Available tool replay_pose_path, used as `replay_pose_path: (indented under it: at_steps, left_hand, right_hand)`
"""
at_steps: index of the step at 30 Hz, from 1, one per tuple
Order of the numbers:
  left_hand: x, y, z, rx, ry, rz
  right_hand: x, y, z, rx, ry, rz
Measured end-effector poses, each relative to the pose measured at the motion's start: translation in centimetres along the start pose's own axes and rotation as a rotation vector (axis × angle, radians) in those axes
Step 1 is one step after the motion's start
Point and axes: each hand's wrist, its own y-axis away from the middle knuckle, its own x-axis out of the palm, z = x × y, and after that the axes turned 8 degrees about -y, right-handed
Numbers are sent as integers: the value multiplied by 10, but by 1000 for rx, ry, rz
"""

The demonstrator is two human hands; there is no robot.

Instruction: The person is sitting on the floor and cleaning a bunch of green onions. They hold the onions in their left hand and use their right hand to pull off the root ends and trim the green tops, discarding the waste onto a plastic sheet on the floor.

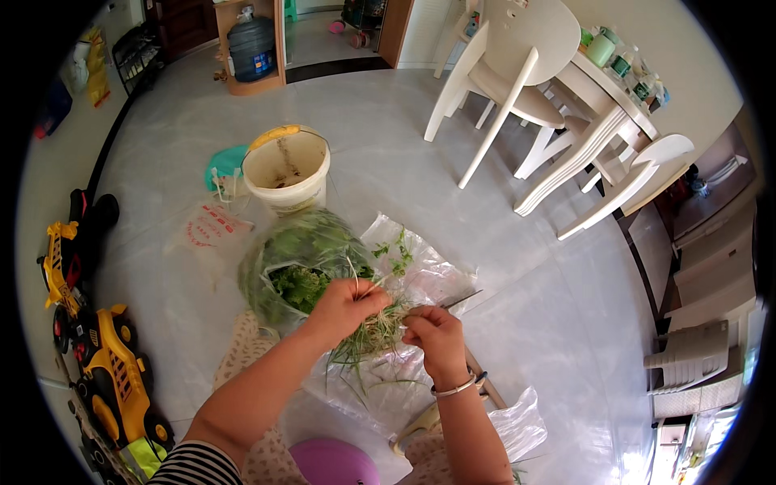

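My left hand (347,308) pinches a few thin pale plant stems between thumb and fingers. Close to its right, my right hand (435,339) is held with bent fingers; a thin dark pointed blade (465,299) shows just beyond it, and whether the hand touches it is not clear. Below both hands a heap of thin green stalks with pale roots (379,333) lies on clear plastic sheeting (388,388). Left of the heap stands an open clear plastic bag (251,267) with leafy greens (298,287) inside. A green sprig (401,257) lies on the plastic farther up.
A white bucket (315,185) with a dirty inside stands beyond the bag. Near it lie a teal bag (224,163) and a printed plastic bag (212,227). Yellow toy trucks (124,376) line the left; white chairs (515,97) and a table stand right. A purple stool (333,464) is below.
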Motion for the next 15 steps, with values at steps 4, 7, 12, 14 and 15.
replay_pose_path:
  at_steps: [4, 7, 12, 14, 15]
  left_hand:
    - [-7, -10, 9, -146, 340, 109]
    - [-4, -8, 12, -202, 404, 119]
    - [-5, -6, 6, -220, 426, 142]
    - [1, -8, 13, -210, 463, 159]
    - [3, -8, 16, -204, 480, 164]
  right_hand:
    - [2, 2, 2, -128, 634, 44]
    - [-3, 1, 8, -263, 1240, 44]
    - [-10, -2, 6, -511, 645, 59]
    - [-7, -1, 6, -366, 348, 123]
    - [0, 3, 9, -246, 226, 149]
